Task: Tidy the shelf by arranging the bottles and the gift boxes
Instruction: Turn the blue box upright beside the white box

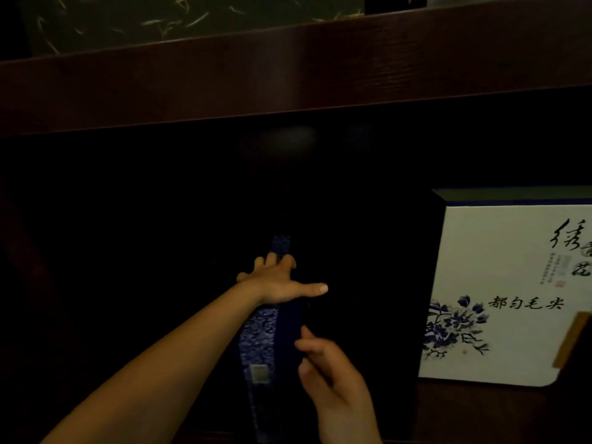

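A narrow blue-and-white patterned gift box (259, 334) stands on edge in the dark shelf bay, reaching back into the shadow. My left hand (278, 278) lies over its top edge, fingers curled around the far side and thumb stretched out to the right. My right hand (323, 363) presses its fingertips against the box's dark right face near the front. To the right stands a white gift box (499, 283) with blue flowers and black calligraphy, facing me.
A dark wooden shelf board (288, 75) crosses the top, with a dark green speckled box (160, 20) above it. A tan wooden piece (573, 341) juts in at the right edge. The bay's interior is too dark to read.
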